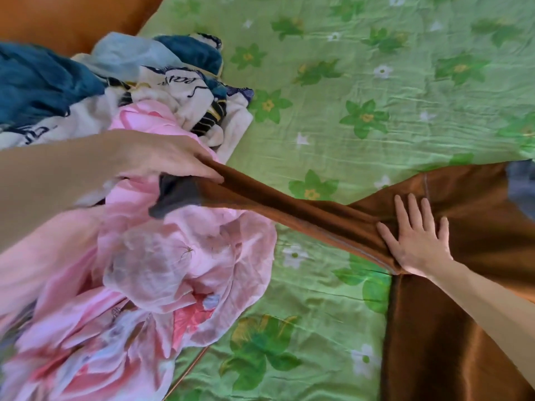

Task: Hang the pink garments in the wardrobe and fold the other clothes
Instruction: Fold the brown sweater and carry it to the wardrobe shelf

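Left hand (173, 160) grips the end of the brown garment (469, 285), fingers curled over the cloth, a dark grey bit bunched under the palm. Garment runs taut from that grip to the right hand (417, 241), which lies flat on it, fingers spread and straight. Rest of the brown cloth spreads beyond and below the right hand on the green flowered sheet (376, 82). Pink clothes (173, 270) sit heaped under the left hand; blue and white laundry (58, 82) is piled beyond that arm.

body: two hands (162, 157) | forearms bare | no sleeves, rings or watch visible
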A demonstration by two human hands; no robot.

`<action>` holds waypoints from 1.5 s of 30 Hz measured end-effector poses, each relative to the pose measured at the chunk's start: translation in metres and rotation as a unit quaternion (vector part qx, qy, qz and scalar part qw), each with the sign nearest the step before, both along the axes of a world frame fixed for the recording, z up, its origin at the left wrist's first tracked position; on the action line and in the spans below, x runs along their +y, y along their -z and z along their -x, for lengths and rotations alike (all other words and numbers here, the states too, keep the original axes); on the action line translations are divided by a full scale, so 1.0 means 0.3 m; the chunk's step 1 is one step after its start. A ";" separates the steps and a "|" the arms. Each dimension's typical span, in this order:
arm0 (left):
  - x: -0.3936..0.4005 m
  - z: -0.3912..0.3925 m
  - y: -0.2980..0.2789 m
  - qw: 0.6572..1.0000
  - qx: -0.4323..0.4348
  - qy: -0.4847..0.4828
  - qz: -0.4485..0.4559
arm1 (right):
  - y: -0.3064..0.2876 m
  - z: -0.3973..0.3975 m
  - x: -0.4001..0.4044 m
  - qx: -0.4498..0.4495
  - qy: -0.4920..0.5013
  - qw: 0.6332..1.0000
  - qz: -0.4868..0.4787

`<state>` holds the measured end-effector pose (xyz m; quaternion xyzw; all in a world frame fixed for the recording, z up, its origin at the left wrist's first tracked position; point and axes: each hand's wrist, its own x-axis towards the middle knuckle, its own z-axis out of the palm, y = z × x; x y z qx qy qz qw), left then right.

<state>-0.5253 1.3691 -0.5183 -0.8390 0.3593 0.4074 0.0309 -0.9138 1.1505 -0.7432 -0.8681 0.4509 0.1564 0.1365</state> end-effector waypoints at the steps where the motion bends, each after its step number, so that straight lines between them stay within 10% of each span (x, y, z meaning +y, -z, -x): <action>1: 0.012 -0.009 -0.019 1.000 -0.004 0.019 -0.014 | -0.005 -0.005 0.001 0.005 0.001 1.000 -0.003; 14: 0.048 0.093 -0.007 0.982 -0.044 -0.099 0.157 | -0.040 0.009 0.018 -0.046 0.001 0.998 0.035; 21: -0.160 0.364 -0.017 0.952 0.116 -0.205 0.194 | -0.138 0.020 0.104 -0.152 -0.042 0.982 -0.101; 26: -0.323 0.669 -0.004 0.904 0.311 -0.249 0.155 | -0.335 0.083 0.243 -0.384 -0.063 0.878 -0.277; 32: -0.489 1.055 0.037 0.886 0.396 -0.163 0.177 | -0.474 0.224 0.346 -0.644 0.161 0.702 -0.259; 38: -0.629 1.284 0.035 0.878 0.323 -0.193 0.297 | -0.525 0.491 0.141 -0.634 0.290 0.685 -0.213; 43: -0.686 1.278 0.205 0.929 0.058 -0.050 0.362 | -0.505 0.741 -0.102 -0.583 0.405 0.682 -0.174; 45: -0.694 1.241 0.278 0.949 -0.021 0.012 0.313 | -0.494 0.830 -0.210 -0.597 0.485 0.626 -0.129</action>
